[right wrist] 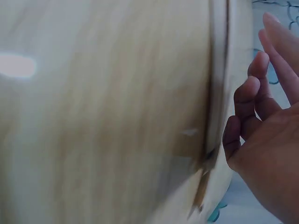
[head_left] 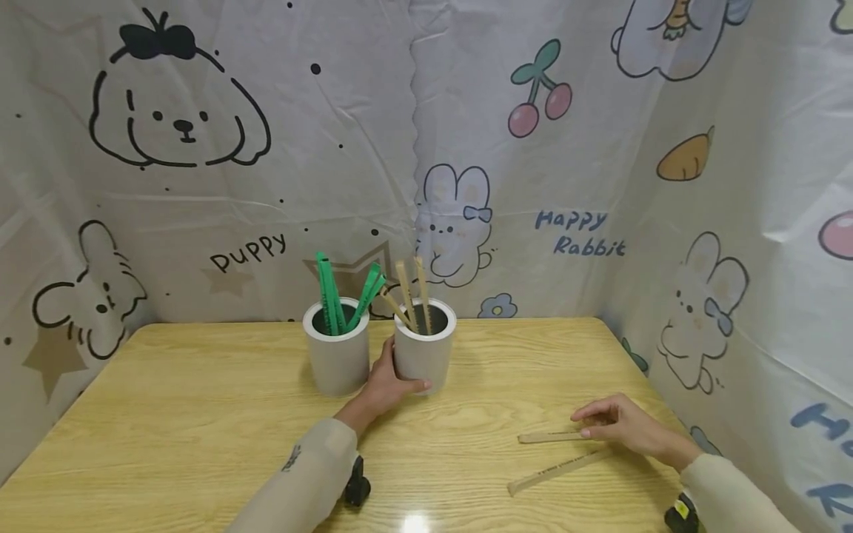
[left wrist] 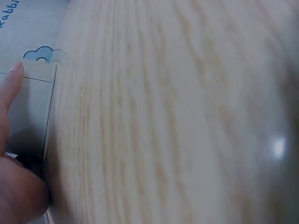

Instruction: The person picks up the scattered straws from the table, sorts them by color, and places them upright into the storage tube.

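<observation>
My left hand [head_left: 386, 389] holds the lower part of the right white cylindrical cup [head_left: 422, 355], thumb across its front and fingers at its left side. In the left wrist view the thumb [left wrist: 11, 84] lies along the cup wall [left wrist: 30, 109]. Several slim tan sticks [head_left: 422, 296] stand in this cup. My right hand [head_left: 629, 426], fingers loosely bent, hovers at the right end of a flat tan stick [head_left: 546, 438] on the table. A second tan stick [head_left: 556, 472], with small dark print, lies slanted nearer me. The right wrist view shows the fingers [right wrist: 246, 95] beside a stick [right wrist: 217, 84].
Another white cup [head_left: 338, 363] stands just left of the held one, with several green strips [head_left: 329, 292] leaning in it. Both cups are toward the back of the wooden table [head_left: 200, 414]. A printed cloth [head_left: 373, 111] hangs behind and along the sides.
</observation>
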Action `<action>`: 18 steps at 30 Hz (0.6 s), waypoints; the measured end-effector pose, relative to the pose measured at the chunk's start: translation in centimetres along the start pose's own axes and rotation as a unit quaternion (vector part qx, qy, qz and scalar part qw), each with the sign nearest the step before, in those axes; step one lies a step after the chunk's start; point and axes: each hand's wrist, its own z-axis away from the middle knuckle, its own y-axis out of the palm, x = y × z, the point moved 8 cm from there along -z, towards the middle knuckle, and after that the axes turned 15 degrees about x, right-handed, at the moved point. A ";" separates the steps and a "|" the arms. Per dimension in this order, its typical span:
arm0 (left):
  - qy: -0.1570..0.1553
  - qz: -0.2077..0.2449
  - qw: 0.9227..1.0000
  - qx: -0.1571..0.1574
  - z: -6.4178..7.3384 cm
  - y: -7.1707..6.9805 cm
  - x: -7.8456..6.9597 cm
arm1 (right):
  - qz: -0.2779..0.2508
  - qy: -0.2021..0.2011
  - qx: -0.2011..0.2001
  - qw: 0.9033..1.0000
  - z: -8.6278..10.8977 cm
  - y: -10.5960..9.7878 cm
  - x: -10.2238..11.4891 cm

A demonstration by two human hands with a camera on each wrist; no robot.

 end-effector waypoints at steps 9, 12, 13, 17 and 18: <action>-0.001 -0.001 1.000 0.001 0.0 -0.1 0.0 | 0.050 -0.050 -0.012 0.997 0.1 0.3 -0.6; -0.003 0.000 1.000 0.004 0.0 0.0 0.0 | 0.062 -0.031 -0.020 0.997 -0.2 0.2 -0.4; -0.005 0.000 1.000 0.005 0.0 0.0 0.0 | 0.057 -0.019 -0.022 0.998 -0.2 0.1 -0.2; -0.005 0.000 1.000 0.005 0.1 0.0 0.0 | 0.019 0.018 -0.055 0.998 -0.2 -1.1 1.2; -0.005 0.000 1.000 0.005 0.2 0.0 -0.1 | 0.006 0.025 -0.068 0.997 -0.3 -1.5 1.7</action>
